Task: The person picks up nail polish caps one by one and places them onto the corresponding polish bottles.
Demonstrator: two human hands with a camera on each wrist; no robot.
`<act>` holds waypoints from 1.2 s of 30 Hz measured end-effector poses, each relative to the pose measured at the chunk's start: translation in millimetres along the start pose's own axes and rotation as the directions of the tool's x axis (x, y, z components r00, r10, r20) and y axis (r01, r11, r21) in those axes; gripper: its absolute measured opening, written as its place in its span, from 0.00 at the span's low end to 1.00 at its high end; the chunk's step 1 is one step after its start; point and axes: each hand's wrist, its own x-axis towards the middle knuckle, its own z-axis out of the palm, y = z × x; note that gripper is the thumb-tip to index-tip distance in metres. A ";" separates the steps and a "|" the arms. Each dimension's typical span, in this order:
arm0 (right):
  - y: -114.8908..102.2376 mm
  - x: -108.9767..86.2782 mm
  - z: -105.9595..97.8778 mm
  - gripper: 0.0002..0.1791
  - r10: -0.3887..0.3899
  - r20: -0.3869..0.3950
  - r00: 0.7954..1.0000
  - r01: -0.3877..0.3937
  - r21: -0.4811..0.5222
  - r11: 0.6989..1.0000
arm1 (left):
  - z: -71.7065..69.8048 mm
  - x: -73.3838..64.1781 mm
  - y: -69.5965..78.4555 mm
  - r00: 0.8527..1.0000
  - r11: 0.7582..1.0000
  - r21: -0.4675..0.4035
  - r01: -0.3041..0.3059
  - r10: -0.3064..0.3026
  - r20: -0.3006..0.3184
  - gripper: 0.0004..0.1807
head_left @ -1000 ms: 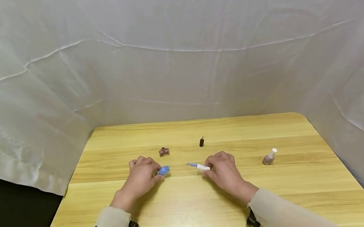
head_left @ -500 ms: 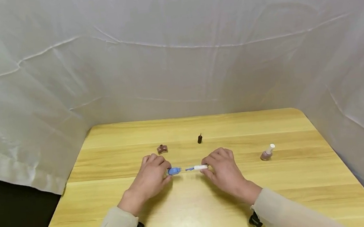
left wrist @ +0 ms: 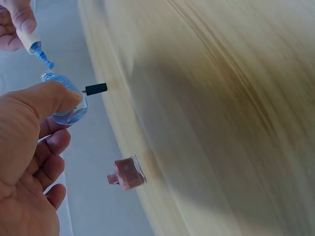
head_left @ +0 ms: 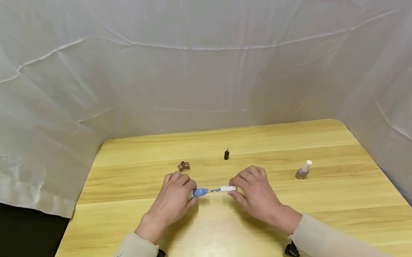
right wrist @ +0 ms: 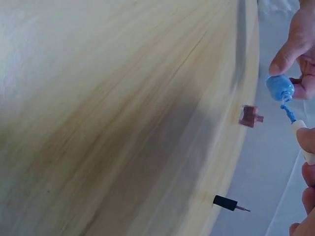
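My left hand (head_left: pixel 173 198) pinches a small blue nail polish bottle (left wrist: pixel 71 105), tipped on its side with its uncapped neck toward the right. Between thumb and fingers, my right hand (head_left: pixel 255 190) pinches the white cap (head_left: pixel 229 188) of that polish. The cap's brush (right wrist: pixel 288 113) is coated in blue and points left at the bottle's mouth. In the right wrist view, brush tip and neck lie right at each other; the left wrist view shows a small gap. Both things are held above the wooden table (head_left: pixel 218 237).
Beyond my left hand stands an uncapped brown nail polish bottle (head_left: pixel 184 166). A black brush cap (head_left: pixel 226 154) stands brush up near the table's back. Off to the right is a mauve polish bottle with a white cap (head_left: pixel 304 170). Pale cloth (head_left: pixel 200 82) hangs behind the table.
My left hand has moved right with the blue bottle and turned its neck to face the brush. My right hand has levelled the brush, staying nearly in place. The bottle and brush are now closer together.
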 end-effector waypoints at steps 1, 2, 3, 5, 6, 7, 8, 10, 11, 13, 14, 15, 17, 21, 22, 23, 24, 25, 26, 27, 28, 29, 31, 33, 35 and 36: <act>-0.5 0.4 -0.4 0.13 -0.003 -0.017 1.000 0.003 0.009 1.000 | -0.6 0.5 0.3 1.000 1.000 0.003 -0.003 0.003 -0.004 0.11; -1.0 0.7 -0.7 0.13 -0.004 -0.032 0.999 0.005 0.017 1.000 | -1.3 0.9 0.6 1.000 1.000 0.006 -0.004 0.004 -0.008 0.10; -1.3 0.9 -0.7 0.13 -0.005 -0.047 0.999 0.007 0.026 1.000 | -2.0 1.3 0.9 1.000 1.000 0.010 -0.007 0.007 -0.011 0.10; -1.9 1.0 -0.7 0.13 -0.009 -0.072 0.997 0.012 0.040 0.999 | -3.4 1.8 1.6 1.000 1.000 0.015 -0.009 0.010 -0.017 0.10; -2.3 1.1 -0.8 0.13 -0.010 -0.083 0.997 0.014 0.047 0.999 | -3.9 1.9 1.8 1.000 1.000 0.018 -0.011 0.011 -0.018 0.10; -2.5 1.1 -0.9 0.13 -0.011 -0.093 0.996 0.016 0.054 0.998 | -4.4 2.1 2.1 1.000 1.000 0.021 -0.011 0.012 -0.019 0.10; -2.8 1.1 -1.0 0.13 -0.012 -0.101 0.995 0.018 0.060 0.998 | -5.0 2.0 2.2 1.000 1.000 0.022 -0.011 0.011 -0.018 0.10; -3.1 0.9 -1.2 0.12 -0.010 -0.111 0.994 0.018 0.069 0.997 | -5.7 2.0 2.4 1.000 1.000 0.021 -0.010 0.011 -0.018 0.10; -3.2 0.9 -1.2 0.12 -0.008 -0.111 0.994 0.017 0.074 0.997 | -6.0 1.9 2.4 1.000 1.000 0.018 -0.009 0.009 -0.018 0.10; -3.3 0.5 -1.3 0.12 -0.007 -0.111 0.994 0.017 0.083 0.996 | -6.2 1.8 2.2 1.000 1.000 0.010 -0.007 0.007 -0.020 0.10; -3.6 0.3 -1.5 0.12 -0.007 -0.109 0.994 0.016 0.086 0.996 | -6.3 1.7 2.1 1.000 1.000 0.006 -0.006 0.007 -0.021 0.10; -3.8 0.2 -1.6 0.11 -0.006 -0.105 0.994 0.015 0.088 0.996 | -6.1 1.7 2.0 1.000 1.000 0.004 -0.007 0.007 -0.023 0.11; -4.4 -0.1 -1.8 0.12 -0.007 -0.102 0.995 0.016 0.091 0.996 | -6.1 1.5 1.8 1.000 1.000 0.000 -0.007 0.007 -0.025 0.11; -5.3 -1.0 -1.7 0.12 -0.003 -0.099 0.995 0.012 0.091 0.996 | -6.3 1.2 1.9 1.000 1.000 0.000 -0.008 0.008 -0.022 0.11; -5.4 -1.1 -1.5 0.12 -0.004 -0.101 0.995 0.013 0.090 0.996 | -6.6 1.0 2.0 1.000 1.000 -0.002 -0.007 0.007 -0.020 0.11; -5.6 -1.2 -1.3 0.12 -0.003 -0.100 0.995 0.012 0.092 0.996 | -6.8 0.9 2.3 1.000 1.000 -0.005 -0.007 0.007 -0.018 0.11; -5.7 -1.4 -1.2 0.12 -0.002 -0.097 0.995 0.011 0.094 0.996 | -7.1 0.8 2.5 1.000 1.000 -0.008 -0.007 0.007 -0.016 0.11; -5.8 -1.5 -1.0 0.12 -0.002 -0.095 0.995 0.011 0.095 0.995 | -7.4 0.7 2.8 1.000 1.000 -0.012 -0.006 0.006 -0.014 0.11; -6.0 -1.5 -0.9 0.12 -0.001 -0.093 0.996 0.010 0.097 0.995 | -7.7 0.7 3.1 1.000 1.000 -0.014 -0.006 0.006 -0.013 0.11; -6.2 -1.4 -0.9 0.12 -0.001 -0.089 0.996 0.010 0.099 0.995 | -8.0 0.6 3.5 1.000 1.000 -0.018 -0.006 0.006 -0.012 0.11; -6.4 -1.3 -0.7 0.12 -0.002 -0.088 0.996 0.011 0.099 0.995 | -8.3 0.6 3.8 1.000 1.000 -0.022 -0.007 0.006 -0.011 0.11; -6.6 -1.1 -0.8 0.12 -0.001 -0.083 0.997 0.009 0.099 0.995 | -8.5 0.7 4.2 1.000 1.000 -0.026 -0.008 0.007 -0.011 0.11; -7.1 -0.7 -0.9 0.12 -0.001 -0.077 0.997 0.009 0.098 0.995 | -8.8 0.8 5.0 1.000 0.999 -0.032 -0.008 0.007 -0.009 0.10; -7.4 -0.2 -0.9 0.12 -0.005 -0.075 0.997 0.012 0.093 0.996 | -9.0 1.0 5.7 1.000 0.999 -0.037 -0.008 0.008 -0.006 0.10; -7.7 0.3 -1.1 0.12 -0.010 -0.073 0.997 0.016 0.091 0.996 | -9.0 1.3 6.2 1.000 0.999 -0.038 -0.007 0.007 -0.004 0.10; -7.7 0.5 -1.2 0.12 -0.013 -0.074 0.997 0.020 0.089 0.996 | -9.1 1.3 6.4 1.000 0.999 -0.037 -0.007 0.007 -0.002 0.10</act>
